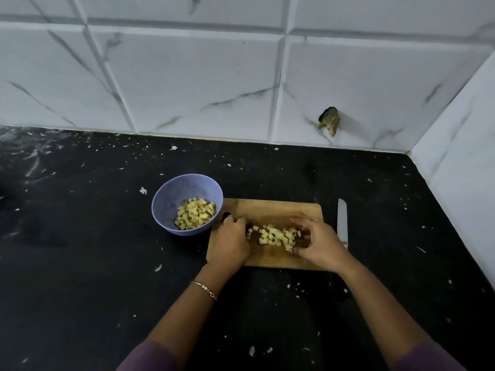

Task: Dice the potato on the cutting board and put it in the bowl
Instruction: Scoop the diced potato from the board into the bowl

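A black bench (93,263) flecked with pale scraps runs back to a wall of white marbled tiles (187,76). Left of centre stands a purple bowl (171,195) partly filled with potato cubes (195,212), its rim just beside the left end of a wooden cutting board (270,208). The left hand (230,242), with a ring (227,219) on one finger and a bracelet (205,287) at the wrist, lies on that end of the board with its fingers curled towards the middle; the fingertips are hidden, so whether its grip has closed on anything cannot be told. Between the hands sits a loose pile (276,235) of more cubes. The right hand (318,245) cups the pile's right side, its grip curled round the outer pieces with fingers above and thumb below. A knife (342,220) lies on the bench just right of the board, tip pointing at the wall. Above it a dark broken hole (330,120) shows in one tile.
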`<state>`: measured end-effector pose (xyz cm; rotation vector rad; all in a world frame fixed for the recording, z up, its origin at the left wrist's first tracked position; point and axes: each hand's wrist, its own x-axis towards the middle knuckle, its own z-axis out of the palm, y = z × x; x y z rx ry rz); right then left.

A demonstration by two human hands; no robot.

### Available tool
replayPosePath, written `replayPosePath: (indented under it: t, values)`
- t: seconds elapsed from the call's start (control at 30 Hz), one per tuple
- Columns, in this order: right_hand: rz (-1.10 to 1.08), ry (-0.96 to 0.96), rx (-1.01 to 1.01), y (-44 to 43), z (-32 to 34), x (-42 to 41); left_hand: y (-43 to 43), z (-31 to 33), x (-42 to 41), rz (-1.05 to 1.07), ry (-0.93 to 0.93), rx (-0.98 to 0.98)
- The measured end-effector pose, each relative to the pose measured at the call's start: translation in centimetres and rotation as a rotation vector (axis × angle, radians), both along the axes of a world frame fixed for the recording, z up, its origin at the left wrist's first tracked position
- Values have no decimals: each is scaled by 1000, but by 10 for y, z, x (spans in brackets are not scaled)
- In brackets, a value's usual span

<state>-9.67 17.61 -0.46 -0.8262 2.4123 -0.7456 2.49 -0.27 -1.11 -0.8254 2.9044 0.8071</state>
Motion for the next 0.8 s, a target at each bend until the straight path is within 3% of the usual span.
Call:
replayPosePath:
  t: [0.23,0.37,0.57,0.7,0.8]
  values:
    - [-63,77,-49,-11,-13,12,3,0,-5,-10,67,34]
    - [-60,166,-52,-24,-15,17,5,-3,-10,-13,139,148]
    - [-32,103,-136,-27,-12,11,0,-3,-8,61,259,322]
    - [24,215,-187,-21,-9,7,-10,-8,-3,128,334,338]
    - [185,366,-61,-28,-12,12,-12,-12,-2,117,359,294]
